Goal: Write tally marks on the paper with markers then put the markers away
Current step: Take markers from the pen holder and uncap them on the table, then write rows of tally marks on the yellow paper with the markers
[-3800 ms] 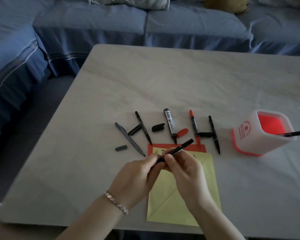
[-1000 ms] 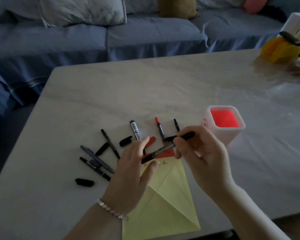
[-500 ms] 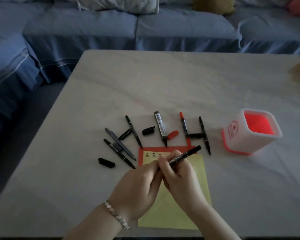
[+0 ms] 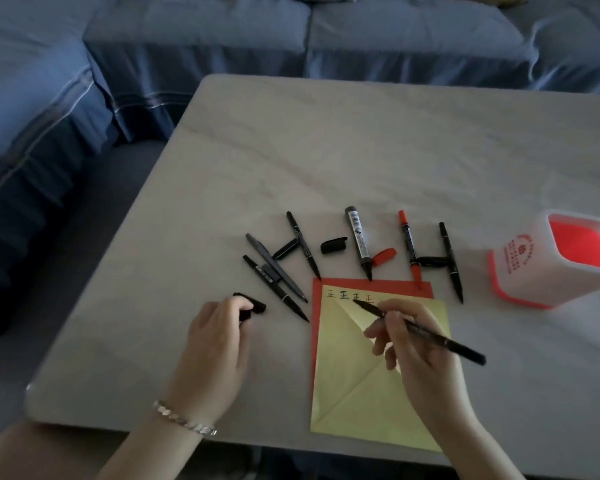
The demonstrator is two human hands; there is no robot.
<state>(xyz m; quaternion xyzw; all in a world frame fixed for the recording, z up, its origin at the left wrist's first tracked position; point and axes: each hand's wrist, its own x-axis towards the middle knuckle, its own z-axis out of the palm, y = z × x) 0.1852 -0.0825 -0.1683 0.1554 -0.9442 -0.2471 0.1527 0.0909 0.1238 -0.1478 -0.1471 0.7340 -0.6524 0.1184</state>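
Observation:
A yellow folded paper with a red sheet under it lies at the table's near edge, with several black tally characters along its top. My right hand grips an uncapped black marker, its tip at the top of the paper near the marks. My left hand rests on the table left of the paper and pinches a black cap; another black cap lies right by its fingertips. Several uncapped markers and caps lie in a row beyond the paper.
A white square pen holder with a red inside stands at the right of the grey table. A blue sofa runs along the far and left sides.
Both hands were together on the marker; now they are apart. The left hand moved left to the table with the cap, and the right hand brought the bare tip down to the paper.

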